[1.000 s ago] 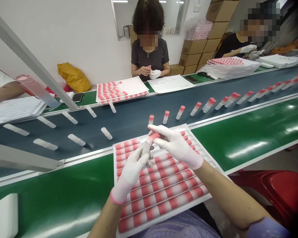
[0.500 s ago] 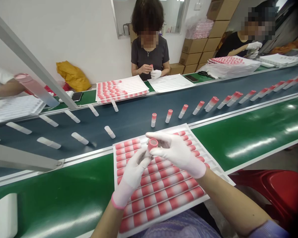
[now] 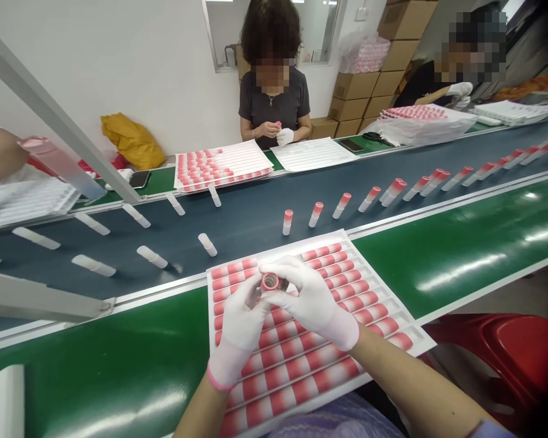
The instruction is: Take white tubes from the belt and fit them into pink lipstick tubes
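Both of my hands wear white gloves and meet over a white tray (image 3: 413, 340) filled with rows of pink-and-white tubes. My left hand (image 3: 242, 322) and my right hand (image 3: 313, 298) together grip one pink tube (image 3: 270, 282), its open round end turned up towards me. The tray lies on the green table edge in front of me. Just beyond it, on the dark conveyor belt (image 3: 251, 222), stand upright pink-capped tubes (image 3: 287, 221).
White uncapped tubes (image 3: 151, 257) lie on the belt's left part. Across the belt a person in a grey shirt (image 3: 274, 97) handles a tube beside another tray (image 3: 221, 165). Another person (image 3: 442, 82) sits at the far right. Cardboard boxes (image 3: 356, 85) stack behind. A red stool (image 3: 497, 359) is at my right.
My hands have drawn back towards me and lower over the tray, turning the tube so its end faces up. The tubes on the belt have drifted to the right.
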`<action>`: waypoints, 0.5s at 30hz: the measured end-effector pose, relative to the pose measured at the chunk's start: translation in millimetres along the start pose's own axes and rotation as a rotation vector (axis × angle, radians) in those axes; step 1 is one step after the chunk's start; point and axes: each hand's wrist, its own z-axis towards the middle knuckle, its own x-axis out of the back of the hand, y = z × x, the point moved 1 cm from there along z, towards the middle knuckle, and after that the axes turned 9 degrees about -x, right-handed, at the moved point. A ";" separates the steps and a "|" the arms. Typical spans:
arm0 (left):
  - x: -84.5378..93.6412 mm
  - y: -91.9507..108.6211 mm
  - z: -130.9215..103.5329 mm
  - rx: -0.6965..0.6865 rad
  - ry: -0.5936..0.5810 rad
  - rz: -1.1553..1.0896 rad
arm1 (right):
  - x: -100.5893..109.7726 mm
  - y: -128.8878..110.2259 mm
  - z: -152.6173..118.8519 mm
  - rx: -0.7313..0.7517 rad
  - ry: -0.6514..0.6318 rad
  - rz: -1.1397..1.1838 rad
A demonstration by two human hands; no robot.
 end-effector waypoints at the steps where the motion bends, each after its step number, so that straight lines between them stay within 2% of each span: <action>1: 1.5 -3.1 2.7 -0.002 -0.004 0.030 | -1.9 4.4 4.3 -0.010 -0.004 -0.003; 3: 9.7 -11.0 12.9 -0.023 0.037 0.153 | -5.2 16.5 21.8 -0.053 0.011 0.007; 7: 45.7 -31.3 52.2 -0.081 0.389 0.390 | -11.4 53.0 86.3 -0.152 0.146 -0.028; 9: 64.4 -42.7 76.4 -0.033 0.502 0.496 | -15.7 74.2 119.6 -0.204 0.164 -0.084; 12: 81.6 -58.7 108.3 0.083 0.509 0.614 | -19.6 101.2 148.1 -0.267 0.146 -0.172; 15: 86.0 -71.7 126.3 0.135 0.444 0.624 | -15.1 113.7 138.5 -0.322 0.127 -0.292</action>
